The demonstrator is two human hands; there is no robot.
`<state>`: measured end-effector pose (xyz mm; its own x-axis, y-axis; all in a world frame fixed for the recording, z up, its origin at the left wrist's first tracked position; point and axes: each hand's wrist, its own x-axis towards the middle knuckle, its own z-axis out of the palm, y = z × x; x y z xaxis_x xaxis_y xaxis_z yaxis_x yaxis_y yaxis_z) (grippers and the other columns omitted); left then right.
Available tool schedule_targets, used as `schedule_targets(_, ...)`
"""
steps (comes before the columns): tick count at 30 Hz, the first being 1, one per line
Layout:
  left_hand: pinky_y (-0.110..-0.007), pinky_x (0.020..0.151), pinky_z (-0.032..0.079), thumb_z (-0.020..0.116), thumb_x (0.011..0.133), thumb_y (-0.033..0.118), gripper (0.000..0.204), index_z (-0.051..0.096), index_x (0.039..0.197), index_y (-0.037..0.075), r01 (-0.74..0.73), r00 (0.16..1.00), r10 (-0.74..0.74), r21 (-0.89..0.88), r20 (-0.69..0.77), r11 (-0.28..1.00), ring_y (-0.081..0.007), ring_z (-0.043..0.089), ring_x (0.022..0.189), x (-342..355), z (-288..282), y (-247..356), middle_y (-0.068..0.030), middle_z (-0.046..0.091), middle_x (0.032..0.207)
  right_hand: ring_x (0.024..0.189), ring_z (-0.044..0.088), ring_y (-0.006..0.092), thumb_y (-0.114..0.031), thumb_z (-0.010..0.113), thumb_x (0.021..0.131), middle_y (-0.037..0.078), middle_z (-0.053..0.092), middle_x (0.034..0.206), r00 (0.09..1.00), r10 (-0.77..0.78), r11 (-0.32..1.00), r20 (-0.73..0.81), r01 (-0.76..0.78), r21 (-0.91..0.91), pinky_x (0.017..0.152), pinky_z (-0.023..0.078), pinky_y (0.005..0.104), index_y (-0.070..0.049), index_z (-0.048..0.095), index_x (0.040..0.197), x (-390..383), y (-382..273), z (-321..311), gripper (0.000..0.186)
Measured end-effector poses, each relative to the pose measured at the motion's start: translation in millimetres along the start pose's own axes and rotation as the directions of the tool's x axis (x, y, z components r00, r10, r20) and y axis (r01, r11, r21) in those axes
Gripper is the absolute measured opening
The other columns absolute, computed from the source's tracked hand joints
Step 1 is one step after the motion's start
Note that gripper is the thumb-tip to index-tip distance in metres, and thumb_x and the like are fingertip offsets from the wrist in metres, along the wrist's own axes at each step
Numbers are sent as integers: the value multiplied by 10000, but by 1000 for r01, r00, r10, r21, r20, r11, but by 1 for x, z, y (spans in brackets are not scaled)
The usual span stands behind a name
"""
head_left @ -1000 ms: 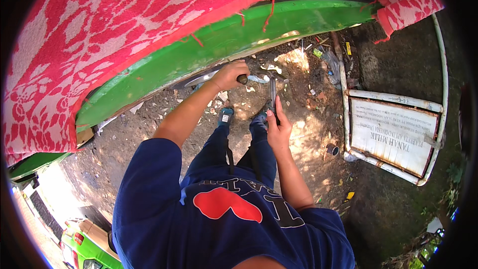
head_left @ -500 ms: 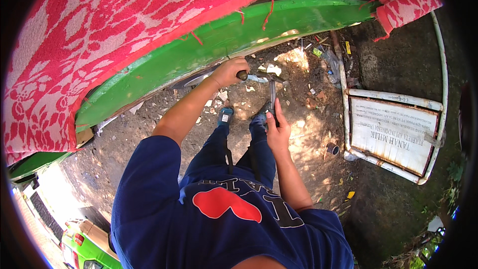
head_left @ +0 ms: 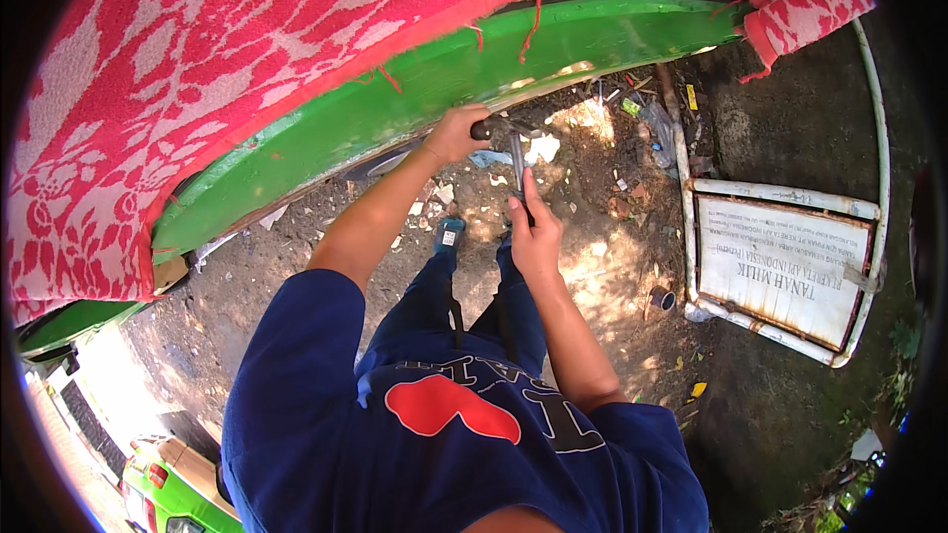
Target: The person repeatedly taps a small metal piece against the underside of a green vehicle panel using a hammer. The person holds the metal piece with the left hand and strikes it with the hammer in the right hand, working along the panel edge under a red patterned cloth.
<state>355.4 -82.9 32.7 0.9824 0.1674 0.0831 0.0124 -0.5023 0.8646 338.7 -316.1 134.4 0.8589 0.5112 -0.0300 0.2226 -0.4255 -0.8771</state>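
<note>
My left hand (head_left: 456, 135), raised at the upper middle, is closed round a short dark tool handle (head_left: 481, 130) beside the lower edge of a curved green vehicle panel (head_left: 257, 178). My right hand (head_left: 536, 232) is lower and to the right, closed on the upright shaft of a metal hammer (head_left: 516, 163). The hammer's head is right beside the dark handle; whether they touch I cannot tell. What lies at the far end of the left-hand tool is hidden. Above the panel hangs a red and pale floral cloth (head_left: 197, 39) with frayed edges.
A white rusty metal sign frame (head_left: 780, 266) lies at the right. Paper scraps (head_left: 541, 148), plastic bits and a small dark can (head_left: 662, 298) are on the dirt ground (head_left: 612, 237) around my feet. A bright green car (head_left: 168, 494) shows at the lower left.
My right hand has moved up and to the left with the hammer, bringing its head closer to the dark handle. My left hand has risen slightly.
</note>
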Motion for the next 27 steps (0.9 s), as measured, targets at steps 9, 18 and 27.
schedule_targets(9, -384, 757, 497, 762, 678, 27, 281, 613, 916, 44, 38, 995, -40, -21, -93, 999, -309, 620, 833, -24, -2, -35, -116, 613, 889, 702, 626, 214, -86, 638, 959, 173, 673, 855, 998, 55, 998, 36, -54, -32, 707, 512, 309, -88, 524, 1446, -10, 6, 2, 499)
schedule_targets(18, -436, 1059, 476, 683, 699, -39, 214, 570, 857, 50, -194, 981, 194, 5, -10, 981, -332, 617, 900, -35, 7, -4, -98, 592, 894, 640, 474, 78, -70, 637, 962, 32, 550, 710, 977, 214, 969, -25, -209, 135, 602, 429, 244, -49, 525, 1438, -21, 10, -11, 489)
schedule_targets(27, -419, 886, 497, 709, 666, -33, 272, 598, 901, 48, -221, 975, 220, 29, 42, 975, -318, 607, 957, -23, 3, -5, -97, 604, 953, 636, 459, 81, -106, 637, 969, 26, 529, 700, 976, 210, 968, -60, -198, 156, 594, 428, 252, -80, 527, 1444, -30, 22, -10, 488)
